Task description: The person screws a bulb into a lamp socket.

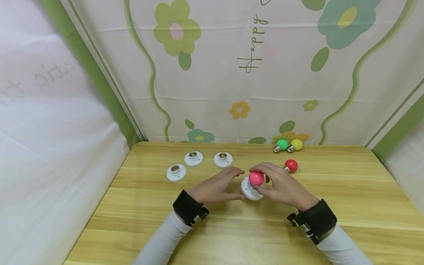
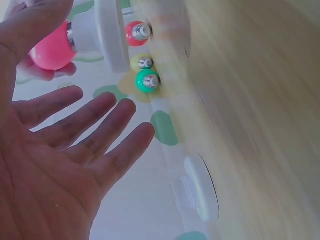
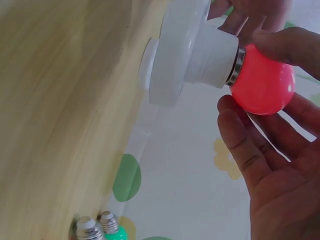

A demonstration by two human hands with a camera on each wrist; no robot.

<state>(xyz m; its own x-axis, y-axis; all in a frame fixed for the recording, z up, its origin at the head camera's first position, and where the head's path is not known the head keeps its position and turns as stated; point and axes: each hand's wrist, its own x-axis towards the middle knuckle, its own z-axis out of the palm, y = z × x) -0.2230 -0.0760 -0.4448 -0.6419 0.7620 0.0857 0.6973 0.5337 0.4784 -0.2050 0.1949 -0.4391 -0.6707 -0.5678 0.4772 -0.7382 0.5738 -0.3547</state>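
My right hand (image 1: pixel 285 187) holds a round pink light bulb (image 1: pixel 256 178) between thumb and fingers. The bulb's metal screw base sits partly inside a white round lamp holder (image 3: pixel 210 55), with a strip of metal showing above its collar. Whether the holder's disc touches the table is hard to tell. Just left of this holder is my left hand (image 1: pixel 217 187), its fingers apart and nothing in them. In the left wrist view its palm and spread fingers (image 2: pixel 112 140) show, away from the bulb.
Three more white lamp holders (image 1: pixel 193 158) stand on the wooden table (image 1: pixel 227 239), left of the hands. Beyond the right hand lie a red bulb (image 1: pixel 291 165), a green bulb (image 1: pixel 282 144) and a yellow bulb (image 1: pixel 296 144). A flowered curtain (image 1: pixel 208 75) hangs behind the table.
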